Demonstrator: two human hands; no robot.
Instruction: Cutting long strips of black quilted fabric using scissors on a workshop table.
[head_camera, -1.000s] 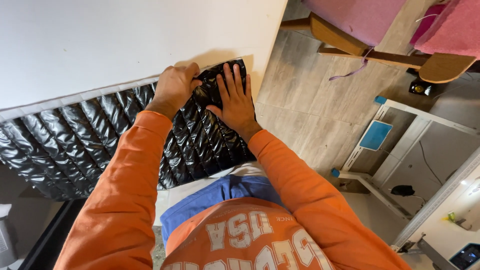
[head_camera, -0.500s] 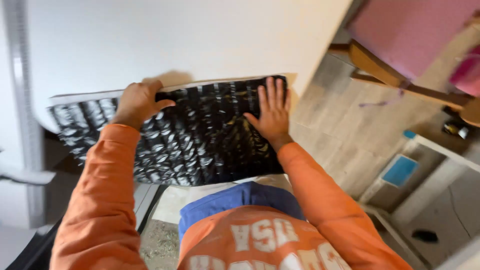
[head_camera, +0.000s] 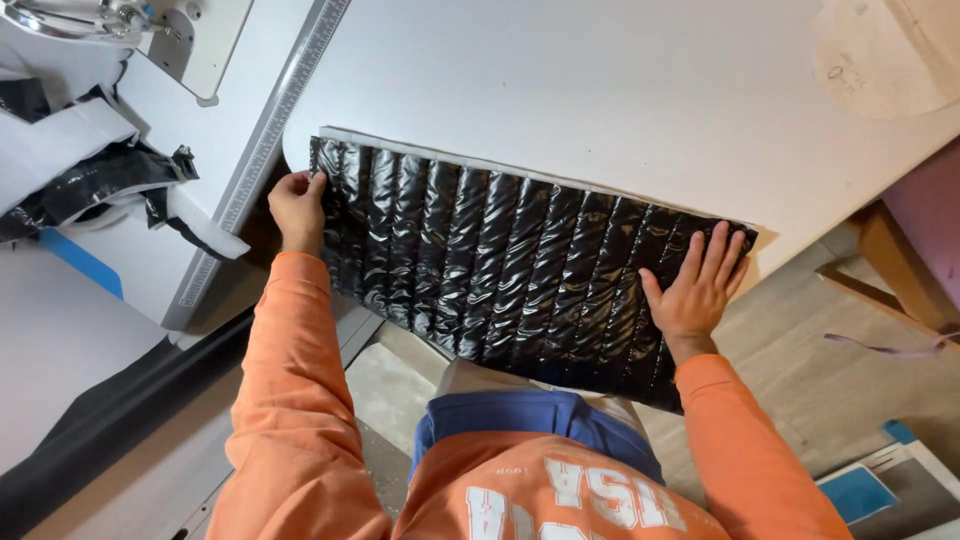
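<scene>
Black quilted fabric panel (head_camera: 500, 260) draped over white table (head_camera: 600, 90) near edge, left hand (head_camera: 297, 205) pinching its left corner, right hand (head_camera: 700, 285) spread flat on its right end

Glossy black quilted panel (head_camera: 500, 270) — ribbed, white-edged — lies spread flat, overhanging the white table's near edge.

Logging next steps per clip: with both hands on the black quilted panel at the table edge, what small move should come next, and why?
Probably slide the quilted panel farther onto the white table: its lower part overhangs the edge, left hand gripping one end, right hand pressing flat.
</scene>
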